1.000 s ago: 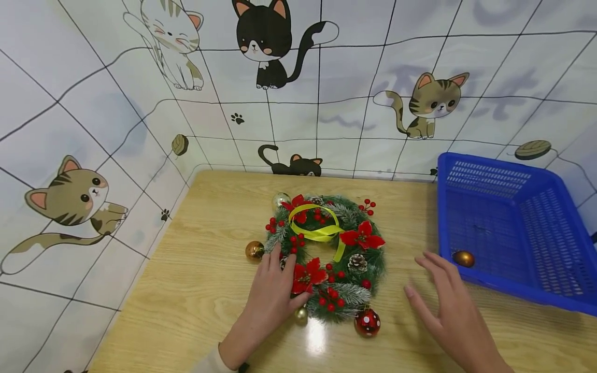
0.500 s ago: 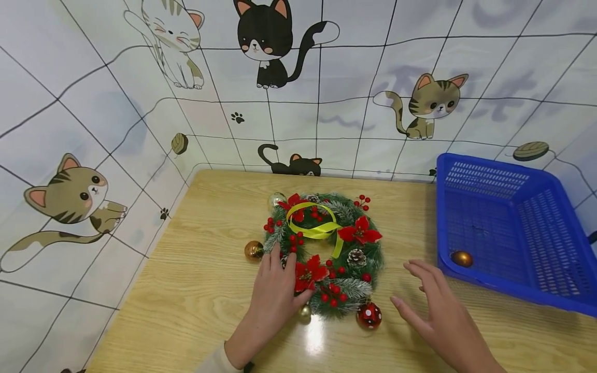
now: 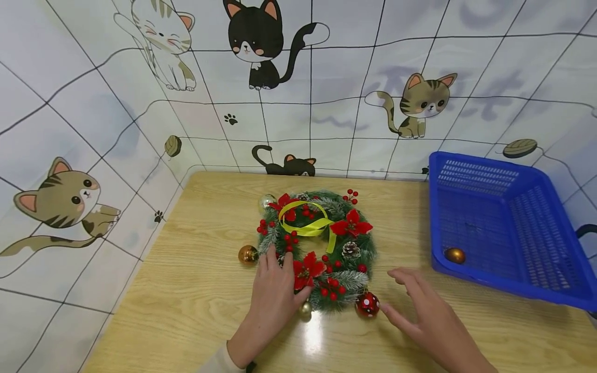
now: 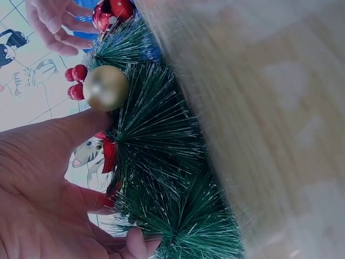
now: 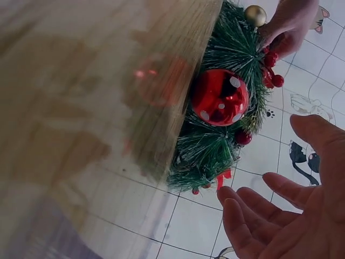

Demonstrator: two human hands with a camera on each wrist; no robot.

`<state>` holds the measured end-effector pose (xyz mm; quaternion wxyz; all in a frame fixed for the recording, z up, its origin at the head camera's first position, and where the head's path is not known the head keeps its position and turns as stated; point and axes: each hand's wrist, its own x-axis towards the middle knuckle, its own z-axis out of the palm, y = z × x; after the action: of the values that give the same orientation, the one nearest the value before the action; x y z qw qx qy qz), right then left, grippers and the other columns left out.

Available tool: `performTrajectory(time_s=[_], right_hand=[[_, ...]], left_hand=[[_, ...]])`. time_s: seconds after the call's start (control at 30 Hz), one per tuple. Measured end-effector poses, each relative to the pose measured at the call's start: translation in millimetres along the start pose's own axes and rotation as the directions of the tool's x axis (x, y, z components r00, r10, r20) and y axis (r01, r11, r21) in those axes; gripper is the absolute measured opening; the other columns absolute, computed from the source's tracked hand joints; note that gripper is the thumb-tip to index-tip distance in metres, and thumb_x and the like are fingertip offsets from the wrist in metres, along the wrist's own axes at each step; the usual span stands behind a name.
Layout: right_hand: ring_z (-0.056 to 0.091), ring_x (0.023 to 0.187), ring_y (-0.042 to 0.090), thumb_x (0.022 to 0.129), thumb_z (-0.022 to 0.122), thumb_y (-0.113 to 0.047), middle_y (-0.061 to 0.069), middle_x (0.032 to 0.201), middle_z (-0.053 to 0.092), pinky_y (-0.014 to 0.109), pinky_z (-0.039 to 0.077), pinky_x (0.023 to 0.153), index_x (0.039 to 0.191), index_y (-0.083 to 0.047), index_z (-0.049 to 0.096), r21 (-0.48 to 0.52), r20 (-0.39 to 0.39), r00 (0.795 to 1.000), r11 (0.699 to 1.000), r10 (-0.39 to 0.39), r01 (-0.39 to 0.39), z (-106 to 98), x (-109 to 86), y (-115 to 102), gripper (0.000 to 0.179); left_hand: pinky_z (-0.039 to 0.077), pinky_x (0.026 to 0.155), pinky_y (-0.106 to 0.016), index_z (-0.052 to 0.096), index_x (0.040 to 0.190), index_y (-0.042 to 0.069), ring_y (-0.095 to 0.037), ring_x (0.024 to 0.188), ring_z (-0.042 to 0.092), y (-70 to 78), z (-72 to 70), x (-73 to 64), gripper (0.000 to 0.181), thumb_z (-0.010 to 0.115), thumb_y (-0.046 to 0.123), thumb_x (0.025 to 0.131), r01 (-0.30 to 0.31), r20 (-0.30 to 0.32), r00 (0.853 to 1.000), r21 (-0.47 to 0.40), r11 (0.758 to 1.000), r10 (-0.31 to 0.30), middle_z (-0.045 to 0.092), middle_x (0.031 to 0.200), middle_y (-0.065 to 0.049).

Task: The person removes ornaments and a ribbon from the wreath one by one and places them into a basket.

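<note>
A green Christmas wreath [image 3: 336,207] with red poinsettias, berries, pine cones and a yellow ribbon [image 3: 312,228] lies flat on the table. My left hand [image 3: 275,290] grips its lower left side, fingers over the greenery and thumb near a small gold bauble [image 4: 106,88]. At the wreath's lower right edge hangs a red bauble with white dots [image 5: 220,97]. Just right of that bauble is my right hand [image 3: 424,316], fingers loosely spread, thumb tip close to it and nothing held. An orange-gold bauble [image 3: 248,255] and a clear one [image 3: 267,201] are at the left edge.
A blue plastic basket [image 3: 435,217] stands at the back right with one copper bauble [image 3: 454,255] inside. Behind the wooden table [image 3: 196,228] rises a cat-print backdrop [image 3: 345,67].
The wreath has turned slightly counterclockwise with my left hand on it, bringing the dotted bauble up and right. My right hand has moved left, toward that bauble.
</note>
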<state>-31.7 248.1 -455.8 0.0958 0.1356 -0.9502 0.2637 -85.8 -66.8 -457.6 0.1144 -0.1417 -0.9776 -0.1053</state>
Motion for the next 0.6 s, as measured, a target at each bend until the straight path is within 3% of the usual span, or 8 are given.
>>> performTrajectory(time_s=[0.3, 0.6], right_hand=[[0.068, 0.121, 0.03, 0.093, 0.09, -0.04, 0.004, 0.14, 0.064, 0.055, 0.061, 0.086, 0.145, -0.015, 0.063, 0.0, 0.12, 0.993, 1.0, 0.017, -0.017, 9.4, 2.7, -0.7, 0.063], [0.069, 0.119, 0.029, 0.088, 0.094, -0.038, 0.004, 0.137, 0.065, 0.052, 0.061, 0.087, 0.144, -0.013, 0.064, -0.033, 0.17, 0.985, 0.999, -0.012, 0.018, 14.9, 10.7, -3.8, 0.068]], left_hand=[[0.054, 0.104, -0.057, 0.069, 0.129, -0.01, -0.058, 0.121, 0.057, 2.6, -0.4, 0.5, 0.084, 0.096, 0.053, 0.081, 0.018, 0.011, 1.0, -0.005, 1.0, -0.018, 0.053, 0.14, -0.046], [0.053, 0.105, -0.057, 0.066, 0.135, -0.011, -0.058, 0.124, 0.055, 6.8, -0.1, 1.3, 0.087, 0.092, 0.055, 0.085, 0.045, 0.049, 0.998, -0.025, 0.999, -0.043, 0.05, 0.143, -0.045]])
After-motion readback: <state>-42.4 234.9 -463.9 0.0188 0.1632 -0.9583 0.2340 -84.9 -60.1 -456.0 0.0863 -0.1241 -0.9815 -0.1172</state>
